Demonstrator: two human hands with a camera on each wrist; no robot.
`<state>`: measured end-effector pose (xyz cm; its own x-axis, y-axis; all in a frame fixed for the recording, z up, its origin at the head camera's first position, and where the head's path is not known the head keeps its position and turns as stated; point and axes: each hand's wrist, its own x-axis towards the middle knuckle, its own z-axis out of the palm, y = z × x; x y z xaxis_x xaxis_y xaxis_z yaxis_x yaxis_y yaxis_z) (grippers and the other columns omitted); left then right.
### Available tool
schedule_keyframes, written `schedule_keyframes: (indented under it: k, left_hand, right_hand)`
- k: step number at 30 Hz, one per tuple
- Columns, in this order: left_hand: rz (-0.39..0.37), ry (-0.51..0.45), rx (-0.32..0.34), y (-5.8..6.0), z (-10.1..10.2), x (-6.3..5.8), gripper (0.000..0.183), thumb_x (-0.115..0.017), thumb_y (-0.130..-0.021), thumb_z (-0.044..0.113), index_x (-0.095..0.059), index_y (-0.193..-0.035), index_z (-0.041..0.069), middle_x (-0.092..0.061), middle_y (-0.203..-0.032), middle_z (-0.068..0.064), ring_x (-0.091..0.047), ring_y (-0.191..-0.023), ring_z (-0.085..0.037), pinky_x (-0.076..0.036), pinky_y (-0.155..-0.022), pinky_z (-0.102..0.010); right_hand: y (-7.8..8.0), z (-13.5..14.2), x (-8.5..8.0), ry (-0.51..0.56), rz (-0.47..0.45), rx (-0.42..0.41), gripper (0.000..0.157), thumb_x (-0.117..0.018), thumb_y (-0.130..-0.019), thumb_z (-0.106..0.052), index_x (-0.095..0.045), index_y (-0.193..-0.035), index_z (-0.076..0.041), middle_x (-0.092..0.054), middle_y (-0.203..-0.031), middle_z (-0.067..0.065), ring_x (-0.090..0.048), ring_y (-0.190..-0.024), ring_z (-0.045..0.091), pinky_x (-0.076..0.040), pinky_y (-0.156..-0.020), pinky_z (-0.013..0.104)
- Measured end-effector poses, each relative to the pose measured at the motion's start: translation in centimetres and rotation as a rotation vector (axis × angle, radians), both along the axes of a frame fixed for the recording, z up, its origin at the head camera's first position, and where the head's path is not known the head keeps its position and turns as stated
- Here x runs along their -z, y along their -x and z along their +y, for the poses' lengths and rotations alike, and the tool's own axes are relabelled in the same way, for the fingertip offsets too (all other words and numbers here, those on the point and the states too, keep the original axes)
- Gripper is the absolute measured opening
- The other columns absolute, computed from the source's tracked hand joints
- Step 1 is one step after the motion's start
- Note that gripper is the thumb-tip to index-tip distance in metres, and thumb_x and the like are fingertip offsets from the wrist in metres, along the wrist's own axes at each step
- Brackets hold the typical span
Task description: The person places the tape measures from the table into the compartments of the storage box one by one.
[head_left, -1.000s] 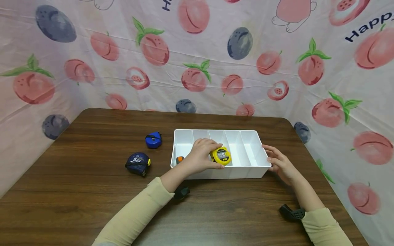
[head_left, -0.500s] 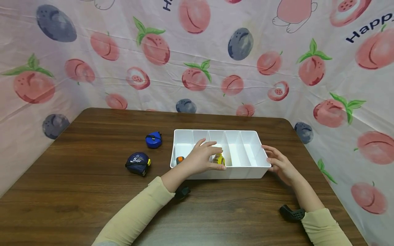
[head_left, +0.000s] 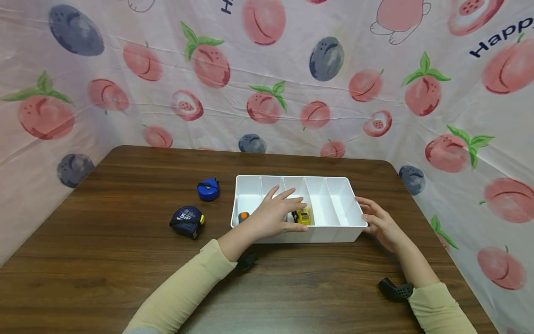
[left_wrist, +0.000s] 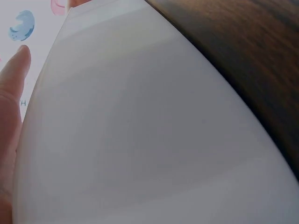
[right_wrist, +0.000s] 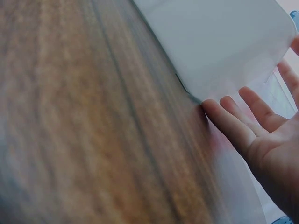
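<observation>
A white divided box (head_left: 313, 234) sits on the table, its front wall filling most of the left wrist view. A yellow tape measure (head_left: 304, 216) lies in a middle compartment, partly covered by my left hand (head_left: 273, 215), whose fingers are spread above it without gripping it. At the box's right end is my right hand (head_left: 381, 225); its fingertips (right_wrist: 219, 112) touch the end wall with fingers extended. An orange-and-dark object (head_left: 244, 216) shows in the leftmost compartment, mostly hidden by the front wall.
Left of the box lie a blue tape measure (head_left: 208, 190) and a dark blue 5m tape measure (head_left: 186, 221) on the brown wooden table (head_left: 104, 260). A fruit-print cloth (head_left: 229, 130) hangs behind and beside the table.
My left hand has let go of the yellow tape measure, which now sits lower in the compartment and turned. Its fingers have spread. My right hand stays at the box's end.
</observation>
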<state>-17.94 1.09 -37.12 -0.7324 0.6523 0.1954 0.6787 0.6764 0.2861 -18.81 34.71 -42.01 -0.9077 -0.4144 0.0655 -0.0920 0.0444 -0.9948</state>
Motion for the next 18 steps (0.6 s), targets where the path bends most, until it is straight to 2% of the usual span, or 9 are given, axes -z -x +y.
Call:
schedule_keyframes:
  k: [10,18]
  left_hand:
    - [0.044,0.015,0.01,-0.26,-0.28,-0.3,0.065,-0.063,-0.084,0.057,-0.055,-0.137,0.019,-0.044,-0.146,-0.002,-0.024,-0.141,-0.023,-0.006,-0.113,-0.051]
    - [0.082,0.009,0.012,-0.38,-0.78,-0.71,0.069,-0.064,-0.084,0.057,-0.051,-0.141,0.019,-0.035,-0.151,-0.004,-0.02,-0.142,-0.025,-0.006,-0.113,-0.049]
  right_hand:
    - [0.13,0.07,0.04,0.013,-0.001,-0.008,0.043,-0.043,-0.098,-0.005,-0.041,-0.14,-0.015,-0.042,-0.13,0.006,-0.056,-0.105,0.015,-0.052,-0.081,0.033]
    - [0.08,0.04,-0.01,0.001,-0.003,0.001,0.043,-0.043,-0.098,-0.006,-0.041,-0.141,-0.015,-0.04,-0.131,0.008,-0.057,-0.105,0.015,-0.052,-0.082,0.033]
